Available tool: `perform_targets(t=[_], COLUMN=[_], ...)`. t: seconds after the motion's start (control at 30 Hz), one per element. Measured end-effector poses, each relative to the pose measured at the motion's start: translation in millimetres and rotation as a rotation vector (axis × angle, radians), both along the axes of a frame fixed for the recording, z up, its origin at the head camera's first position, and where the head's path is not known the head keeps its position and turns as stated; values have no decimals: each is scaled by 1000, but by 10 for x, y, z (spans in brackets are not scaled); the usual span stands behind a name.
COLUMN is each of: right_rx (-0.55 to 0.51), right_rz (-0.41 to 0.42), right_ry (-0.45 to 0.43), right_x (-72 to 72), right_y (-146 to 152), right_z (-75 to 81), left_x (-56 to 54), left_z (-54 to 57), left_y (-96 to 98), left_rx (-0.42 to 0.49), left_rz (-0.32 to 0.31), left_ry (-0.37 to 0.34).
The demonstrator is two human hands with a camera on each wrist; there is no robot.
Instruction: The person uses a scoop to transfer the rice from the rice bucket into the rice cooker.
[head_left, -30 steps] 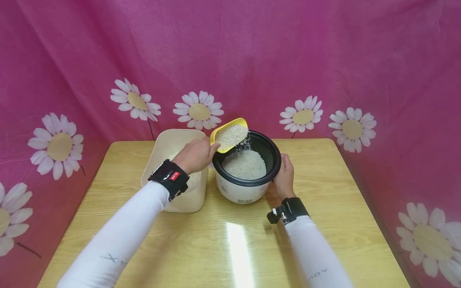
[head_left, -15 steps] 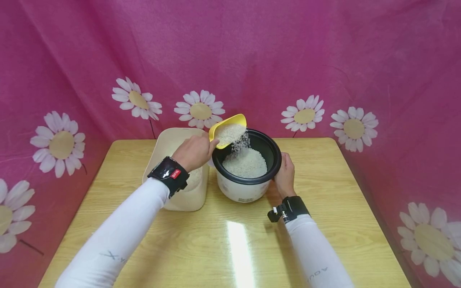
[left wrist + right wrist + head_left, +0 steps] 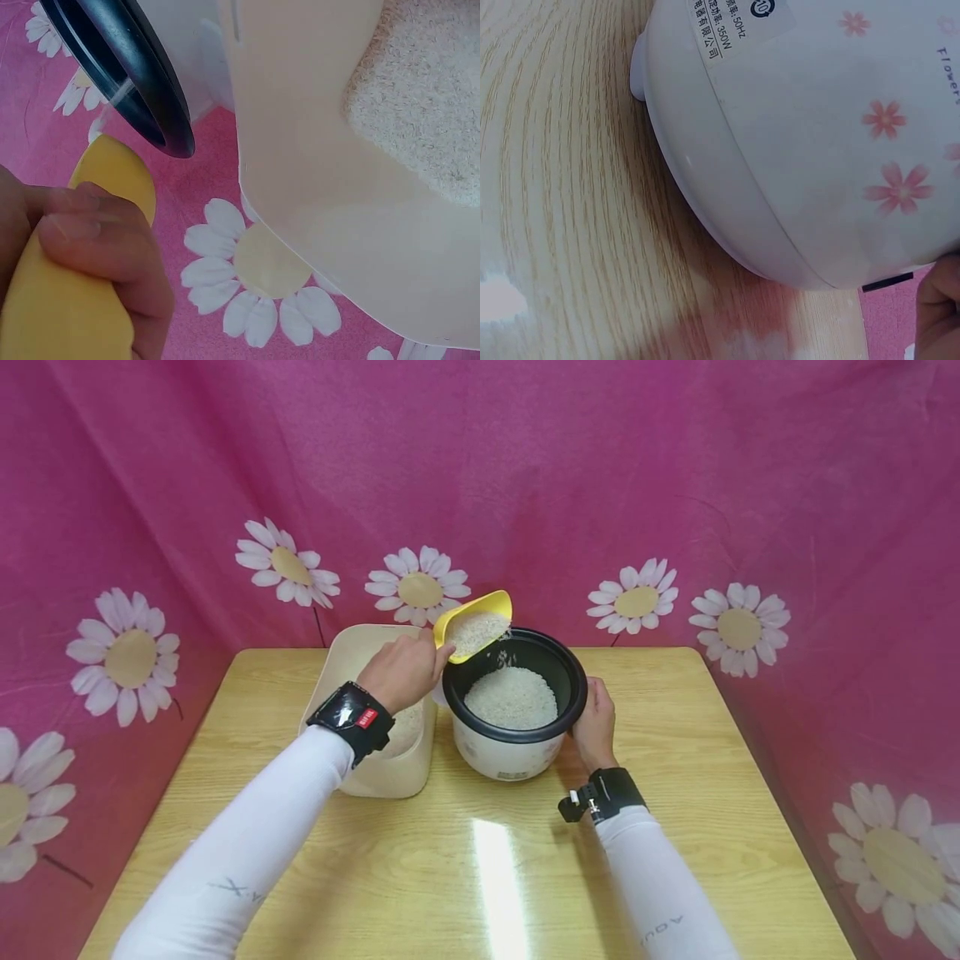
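My left hand grips the handle of a yellow scoop heaped with rice, tipped over the left rim of a rice cooker. A few grains fall from the scoop onto the mound of rice inside the cooker's dark pot. In the left wrist view, curled fingers wrap the scoop handle. At the cooker's right side, just under the black rim, my right hand holds on; the right wrist view shows its bent fingers at the edge beside the flower-printed white body.
A tall cream rice bin stands directly left of the cooker, with rice in it. Both are on a wooden table. A pink curtain printed with daisies hangs behind and around the table.
My left hand has raised and tilted the scoop further. Rice poured thickly half a second ago and now falls thinly, leaving less in the scoop. My right hand stays at the cooker.
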State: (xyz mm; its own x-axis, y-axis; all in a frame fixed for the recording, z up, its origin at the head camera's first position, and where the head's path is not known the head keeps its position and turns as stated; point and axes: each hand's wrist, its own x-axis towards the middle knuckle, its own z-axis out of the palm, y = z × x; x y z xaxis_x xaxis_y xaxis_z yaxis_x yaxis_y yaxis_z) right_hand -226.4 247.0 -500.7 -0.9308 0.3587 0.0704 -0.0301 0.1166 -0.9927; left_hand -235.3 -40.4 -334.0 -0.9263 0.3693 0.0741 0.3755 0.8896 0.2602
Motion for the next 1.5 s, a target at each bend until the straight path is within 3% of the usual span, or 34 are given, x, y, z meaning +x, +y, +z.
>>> perform_targets(t=[0.6, 0.97, 1.5], right_rx=[45, 24, 52], right_rz=[-25, -4, -22], right_ry=[-3, -21, 30], right_x=[-1, -7, -8], right_y=[-2, 16, 1], right_z=[27, 38, 17], left_x=[4, 30, 84], left_z=[-92, -158, -216], left_y=[5, 20, 54], left_rx=[-11, -84, -149], left_rz=[7, -15, -69], left_ry=[39, 155, 313])
